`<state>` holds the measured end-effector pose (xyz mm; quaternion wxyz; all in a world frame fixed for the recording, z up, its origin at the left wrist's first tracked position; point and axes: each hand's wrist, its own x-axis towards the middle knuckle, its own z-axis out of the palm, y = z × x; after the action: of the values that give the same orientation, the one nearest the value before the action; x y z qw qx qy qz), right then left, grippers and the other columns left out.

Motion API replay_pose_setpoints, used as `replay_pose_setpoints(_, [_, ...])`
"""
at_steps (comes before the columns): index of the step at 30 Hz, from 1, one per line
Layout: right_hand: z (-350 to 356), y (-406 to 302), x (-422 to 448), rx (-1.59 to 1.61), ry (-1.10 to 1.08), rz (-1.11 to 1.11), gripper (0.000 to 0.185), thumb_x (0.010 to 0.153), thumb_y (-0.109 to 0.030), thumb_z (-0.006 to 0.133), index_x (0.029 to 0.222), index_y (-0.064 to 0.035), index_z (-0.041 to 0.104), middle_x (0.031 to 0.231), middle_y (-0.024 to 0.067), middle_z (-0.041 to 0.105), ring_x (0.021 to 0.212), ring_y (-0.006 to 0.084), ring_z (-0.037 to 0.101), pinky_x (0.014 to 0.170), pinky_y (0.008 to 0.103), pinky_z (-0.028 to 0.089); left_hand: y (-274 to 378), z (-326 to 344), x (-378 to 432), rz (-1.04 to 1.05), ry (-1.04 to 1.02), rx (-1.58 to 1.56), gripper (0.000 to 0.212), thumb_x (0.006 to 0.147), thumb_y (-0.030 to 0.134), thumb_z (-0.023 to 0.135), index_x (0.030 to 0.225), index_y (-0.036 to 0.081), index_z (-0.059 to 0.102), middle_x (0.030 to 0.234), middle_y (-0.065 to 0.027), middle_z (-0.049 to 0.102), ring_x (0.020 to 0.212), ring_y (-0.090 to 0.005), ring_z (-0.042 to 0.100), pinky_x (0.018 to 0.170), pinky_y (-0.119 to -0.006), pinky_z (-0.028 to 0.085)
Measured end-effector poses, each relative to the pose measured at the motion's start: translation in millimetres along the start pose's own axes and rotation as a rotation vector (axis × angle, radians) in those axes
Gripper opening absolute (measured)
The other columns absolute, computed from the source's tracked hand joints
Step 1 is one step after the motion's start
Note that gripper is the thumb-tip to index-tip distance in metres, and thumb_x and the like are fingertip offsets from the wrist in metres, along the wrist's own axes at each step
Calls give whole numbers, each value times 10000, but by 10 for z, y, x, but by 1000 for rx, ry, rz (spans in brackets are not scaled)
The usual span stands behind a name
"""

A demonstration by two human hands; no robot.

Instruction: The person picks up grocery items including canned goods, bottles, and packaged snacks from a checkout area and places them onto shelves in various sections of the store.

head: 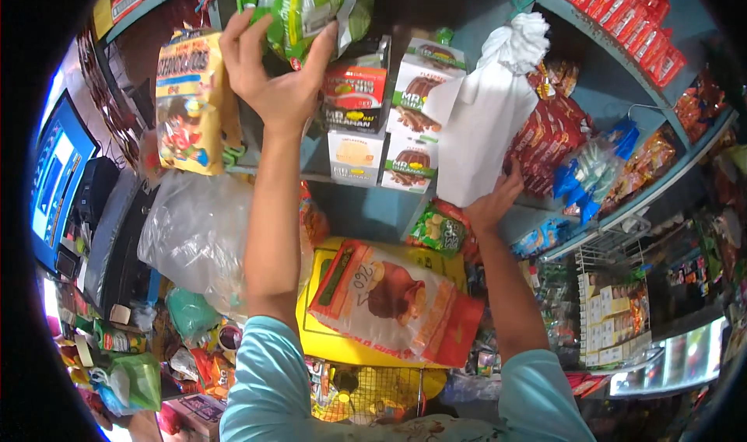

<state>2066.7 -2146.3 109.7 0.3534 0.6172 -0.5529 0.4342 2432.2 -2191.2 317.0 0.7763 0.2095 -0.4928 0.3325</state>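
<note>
My left hand [274, 89] is raised at the top of the view, its fingers and thumb spread around a green plastic pack [300, 13]. The pack's top runs out of the picture. Lower and to the right, my right hand [495, 207] grips the bottom right corner of a tall white bag [475, 141], twisted shut at its neck. Some of its fingers are hidden behind the bag. Gelatin powder boxes [414, 121] stand stacked on the shelf between my hands. Dark red sachets [551, 135] lie just beyond my right hand.
A yellow snack pack [188, 103] stands left on the blue shelf [365, 208]. Below are a clear plastic bag [195, 238], a green snack pack [437, 229] and a red-and-white pack [397, 302] on a yellow surface. A monitor [61, 182] is far left; a wire rack [613, 308] hangs right.
</note>
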Motion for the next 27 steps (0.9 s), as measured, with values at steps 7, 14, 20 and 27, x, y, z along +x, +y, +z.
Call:
replay_pose_setpoints(7, [122, 29, -118, -52, 32, -125, 796, 762, -488, 724, 1276, 66, 473, 1403, 339, 358, 1205, 487, 391, 1004, 573, 345, 432, -635, 6, -498, -60, -448, 378, 814, 63, 775, 1142, -12, 602, 1094, -90, 677, 964, -186, 656, 874, -305, 527])
replay_pose_setpoints(14, [184, 47, -159, -388, -204, -1, 752, 748, -383, 671, 1210, 164, 442, 1364, 296, 372, 1205, 457, 379, 1018, 579, 354, 1198, -2107, 151, -947, -148, -421, 368, 879, 118, 661, 1208, -23, 575, 1155, -121, 657, 1025, -225, 644, 919, -342, 519])
replay_pose_setpoints(20, [94, -44, -43, -169, 32, -68, 623, 713, -263, 684, 1050, 199, 437, 1351, 329, 361, 1157, 469, 395, 969, 613, 390, 2151, -3457, -27, -1255, 51, -280, 384, 935, 166, 564, 1264, -32, 552, 1207, -147, 640, 1077, -258, 634, 957, -374, 513])
replay_pose_setpoints(27, [10, -112, -69, -116, 75, -100, 749, 752, -303, 681, 1168, 221, 345, 1289, 317, 416, 1106, 474, 446, 924, 587, 421, 3231, -4693, -639, -1598, 403, -163, 429, 1000, 222, 450, 1330, -43, 526, 1267, -178, 621, 1138, -297, 622, 1002, -410, 505])
